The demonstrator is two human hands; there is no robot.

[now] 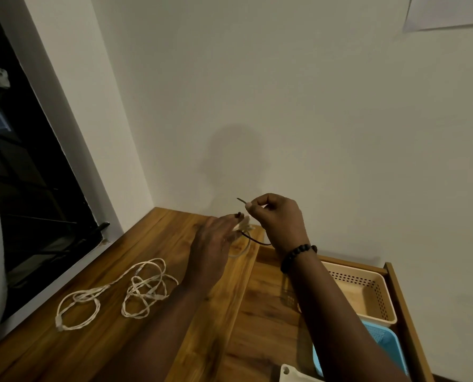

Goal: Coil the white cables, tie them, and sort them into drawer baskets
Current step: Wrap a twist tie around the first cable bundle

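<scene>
Head view is looking down on a wooden desk point(158, 312) in a wall corner. At the frame's centre the right hand point(278, 219) is pinching a thin dark tie point(242, 201) between thumb and forefinger, its grip curled tight, a beaded bracelet point(296, 256) sitting on the wrist. Just left of it the left hand point(212, 245) is holding a small coiled white cable point(242, 230) at its fingertips, fingers mostly extended; the dark tie is looping under that coil. Lower left, a loose white cable point(125, 293) is lying tangled on the desk. Lower right, an open drawer point(400, 299) is holding a beige basket point(367, 293) and a blue basket point(387, 346), touching each other.
</scene>
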